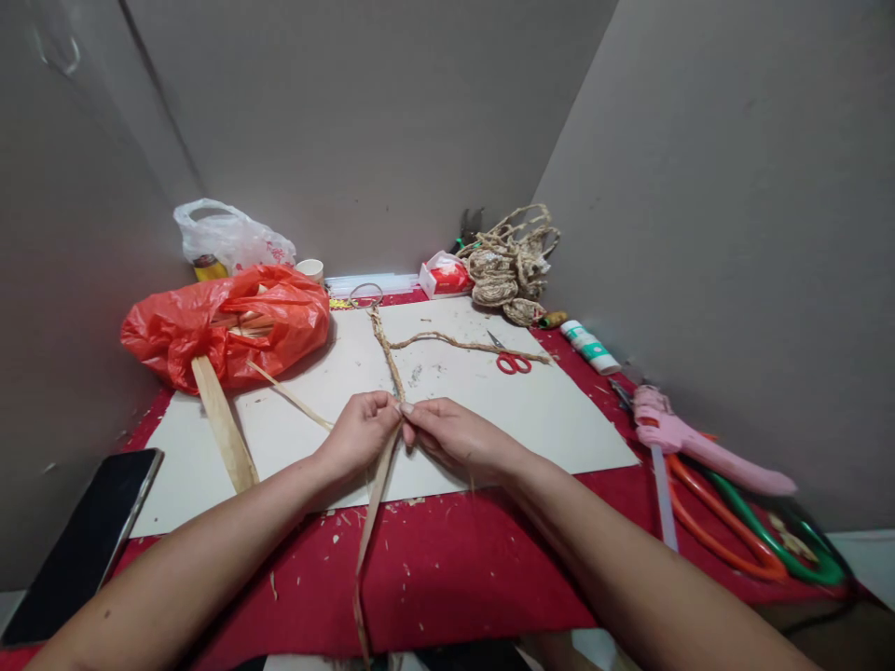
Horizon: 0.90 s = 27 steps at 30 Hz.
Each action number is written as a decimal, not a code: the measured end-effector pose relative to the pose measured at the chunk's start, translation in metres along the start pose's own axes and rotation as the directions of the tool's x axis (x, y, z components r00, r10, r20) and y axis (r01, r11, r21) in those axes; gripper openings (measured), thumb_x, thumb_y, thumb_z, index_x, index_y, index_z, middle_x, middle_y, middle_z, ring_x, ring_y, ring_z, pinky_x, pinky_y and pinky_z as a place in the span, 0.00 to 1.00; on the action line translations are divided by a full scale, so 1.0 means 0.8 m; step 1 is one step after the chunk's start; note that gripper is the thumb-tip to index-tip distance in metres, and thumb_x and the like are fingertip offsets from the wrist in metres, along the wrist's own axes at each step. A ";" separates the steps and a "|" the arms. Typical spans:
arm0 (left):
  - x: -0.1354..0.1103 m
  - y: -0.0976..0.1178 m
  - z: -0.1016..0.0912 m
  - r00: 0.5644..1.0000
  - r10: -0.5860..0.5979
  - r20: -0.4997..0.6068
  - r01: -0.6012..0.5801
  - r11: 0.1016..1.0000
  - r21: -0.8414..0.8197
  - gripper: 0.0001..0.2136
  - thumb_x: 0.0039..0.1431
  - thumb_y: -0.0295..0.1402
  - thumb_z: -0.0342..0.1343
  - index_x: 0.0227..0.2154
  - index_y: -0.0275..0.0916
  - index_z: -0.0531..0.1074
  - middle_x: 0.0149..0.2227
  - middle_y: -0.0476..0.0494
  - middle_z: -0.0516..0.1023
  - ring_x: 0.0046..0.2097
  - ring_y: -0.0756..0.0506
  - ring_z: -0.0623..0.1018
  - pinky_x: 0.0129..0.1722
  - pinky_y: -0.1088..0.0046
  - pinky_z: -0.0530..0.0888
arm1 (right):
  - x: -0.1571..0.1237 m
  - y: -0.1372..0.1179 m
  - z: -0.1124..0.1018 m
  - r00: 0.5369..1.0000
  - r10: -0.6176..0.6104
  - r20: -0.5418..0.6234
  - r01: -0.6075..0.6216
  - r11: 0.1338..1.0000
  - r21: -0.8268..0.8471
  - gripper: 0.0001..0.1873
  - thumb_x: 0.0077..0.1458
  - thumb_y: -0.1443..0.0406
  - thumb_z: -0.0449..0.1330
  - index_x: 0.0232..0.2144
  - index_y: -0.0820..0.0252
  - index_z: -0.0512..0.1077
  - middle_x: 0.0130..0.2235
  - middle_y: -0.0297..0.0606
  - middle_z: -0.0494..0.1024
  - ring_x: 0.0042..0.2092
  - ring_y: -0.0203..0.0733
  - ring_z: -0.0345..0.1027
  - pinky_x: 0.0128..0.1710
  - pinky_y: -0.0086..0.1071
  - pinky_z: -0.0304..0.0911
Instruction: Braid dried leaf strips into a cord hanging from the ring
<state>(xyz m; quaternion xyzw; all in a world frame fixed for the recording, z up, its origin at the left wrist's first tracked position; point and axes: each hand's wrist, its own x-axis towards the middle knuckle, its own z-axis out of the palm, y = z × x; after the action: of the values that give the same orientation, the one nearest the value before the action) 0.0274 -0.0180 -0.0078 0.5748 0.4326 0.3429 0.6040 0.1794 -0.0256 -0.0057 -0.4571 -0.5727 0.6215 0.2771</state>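
My left hand point(360, 433) and my right hand point(454, 436) meet at the middle of the white board, fingers pinched on a twisted straw cord point(392, 359). From between them a loose flat strip point(370, 540) hangs over the table's front edge. The cord runs away from me to a thin ring point(365, 296) at the far side. A second cord point(454, 343) branches off it to the right, passing by red-handled scissors point(514, 362). Another narrow strip point(294, 396) ends behind my left hand. The exact pinch point is partly hidden by my fingers.
A red plastic bag point(160, 326) with straw strips lies left, a phone point(80, 540) nearer me. Bundled cord point(510, 270) and a tissue pack point(447, 277) stand at the back. On the right are a pink glue gun point(706, 447) and large-handled tools point(723, 531). Grey walls surround the table.
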 end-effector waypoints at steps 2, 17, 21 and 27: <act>0.001 -0.005 0.000 0.998 0.054 -0.006 -0.054 0.998 0.036 0.16 0.53 0.42 0.52 0.21 0.33 0.68 0.18 0.49 0.68 0.20 0.54 0.62 0.22 0.78 0.57 | 0.001 0.002 -0.003 0.993 0.071 0.097 -0.086 0.985 0.152 0.22 0.55 0.49 0.51 0.20 0.59 0.60 0.12 0.21 0.48 0.14 0.27 0.35 0.12 0.25 0.34; -0.014 0.007 -0.004 0.995 0.037 0.095 -0.059 0.970 0.236 0.08 0.54 0.30 0.44 0.24 0.36 0.66 0.17 0.51 0.65 0.20 0.53 0.64 0.23 0.78 0.62 | 0.007 0.014 0.013 0.986 0.047 -0.162 -0.011 0.976 0.218 0.18 0.49 0.55 0.56 0.17 0.61 0.62 0.08 0.22 0.51 0.11 0.25 0.38 0.11 0.24 0.34; -0.024 0.006 0.006 0.997 -0.032 0.074 0.009 0.957 0.288 0.08 0.55 0.31 0.42 0.31 0.37 0.65 0.19 0.49 0.70 0.16 0.53 0.64 0.17 0.78 0.60 | 0.002 0.011 0.019 0.996 0.030 -0.084 -0.006 0.962 0.274 0.20 0.49 0.54 0.56 0.15 0.59 0.58 0.09 0.24 0.55 0.11 0.25 0.38 0.10 0.24 0.35; -0.031 0.006 0.014 0.998 0.054 0.020 -0.057 0.882 0.468 0.08 0.49 0.26 0.45 0.33 0.35 0.66 0.23 0.46 0.73 0.23 0.50 0.71 0.22 0.78 0.64 | 0.002 0.013 0.023 0.998 0.025 -0.058 -0.012 0.976 0.219 0.16 0.47 0.59 0.56 0.15 0.62 0.62 0.10 0.28 0.61 0.11 0.25 0.42 0.11 0.24 0.33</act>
<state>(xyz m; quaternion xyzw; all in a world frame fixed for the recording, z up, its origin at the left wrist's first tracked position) 0.0284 -0.0447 0.0000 0.7169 0.4841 0.2436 0.4386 0.1643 -0.0348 -0.0174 -0.4480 -0.4879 0.6690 0.3371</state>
